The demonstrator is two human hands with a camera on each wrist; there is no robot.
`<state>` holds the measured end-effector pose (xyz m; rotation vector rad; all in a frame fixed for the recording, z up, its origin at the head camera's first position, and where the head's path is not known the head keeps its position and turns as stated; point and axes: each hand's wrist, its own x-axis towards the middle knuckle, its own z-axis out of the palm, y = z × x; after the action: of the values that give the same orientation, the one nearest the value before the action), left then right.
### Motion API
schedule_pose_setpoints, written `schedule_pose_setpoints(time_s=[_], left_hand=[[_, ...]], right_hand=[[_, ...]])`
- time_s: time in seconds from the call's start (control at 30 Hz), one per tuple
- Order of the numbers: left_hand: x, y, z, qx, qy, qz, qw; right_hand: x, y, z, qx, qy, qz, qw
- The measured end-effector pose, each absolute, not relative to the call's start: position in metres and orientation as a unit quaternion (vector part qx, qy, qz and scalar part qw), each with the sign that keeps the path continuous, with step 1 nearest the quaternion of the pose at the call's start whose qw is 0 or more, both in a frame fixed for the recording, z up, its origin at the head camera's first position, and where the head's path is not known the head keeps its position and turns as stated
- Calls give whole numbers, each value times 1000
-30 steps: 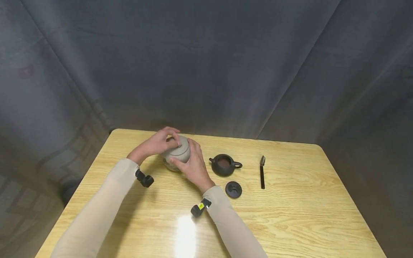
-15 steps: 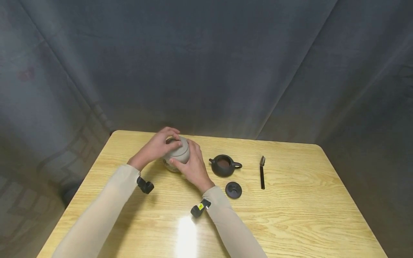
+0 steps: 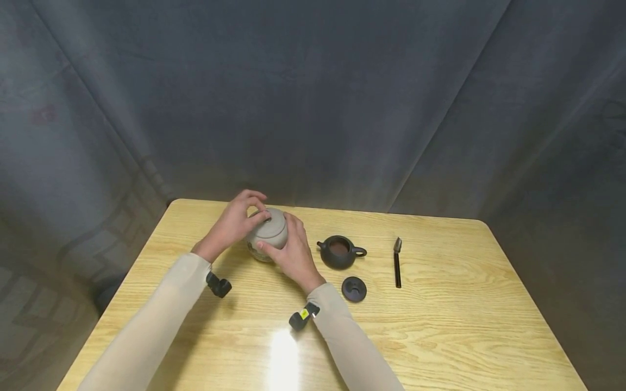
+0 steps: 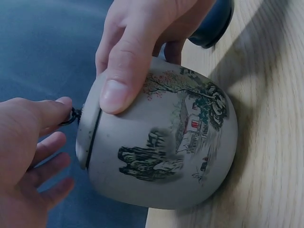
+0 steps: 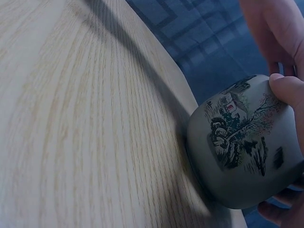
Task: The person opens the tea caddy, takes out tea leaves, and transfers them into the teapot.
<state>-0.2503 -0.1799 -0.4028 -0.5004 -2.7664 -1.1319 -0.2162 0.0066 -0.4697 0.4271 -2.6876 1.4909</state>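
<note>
A round grey ceramic jar [image 4: 180,161] with a painted landscape stands on the table at the left back in the head view. Its matching lid [image 3: 275,221] sits on top, with a thin dark line around the seam. My left hand [image 3: 233,221] pinches the small dark ring [image 4: 73,115] at the lid's middle between thumb and forefinger; the other fingers are spread away. My right hand [image 3: 296,256] grips the jar from the right, its thumb on the near side close to the lid's edge and its fingers around the far side.
Right of the jar stands a small dark teapot [image 3: 337,262], uncovered, with something brown inside. Its round dark lid [image 3: 354,289] lies in front of it. A black-handled scoop [image 3: 398,266] lies farther right. A grey curtain [image 3: 313,108] hangs behind the wooden table [image 3: 455,309].
My left hand has shifted slightly left, and more of the jar's lid shows beside its fingertips. My right hand keeps its grip on the jar.
</note>
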Motion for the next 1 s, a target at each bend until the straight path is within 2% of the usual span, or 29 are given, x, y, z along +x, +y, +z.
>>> schedule_pose_setpoints(time_s=[0.27,0.7,0.8,0.93,1.0], left_hand=[[-248,-181,-394,-167,-928,-329,54],[-244,-174,-387,-166,-944,-254,126],[-245,-173,-369,-139,-925,-314,162],[-248,-174,-320,-129,-891,-380,212],[-248,-175,-306,-133,-891,-380,211]], right_hand=[[-215,7,-469,139,-863,485,17],[-216,0,-475,140,-850,508,20],[-218,2,-474,141,-853,502,24],[-223,5,-472,136,-851,506,34],[-226,6,-471,134,-849,510,34]])
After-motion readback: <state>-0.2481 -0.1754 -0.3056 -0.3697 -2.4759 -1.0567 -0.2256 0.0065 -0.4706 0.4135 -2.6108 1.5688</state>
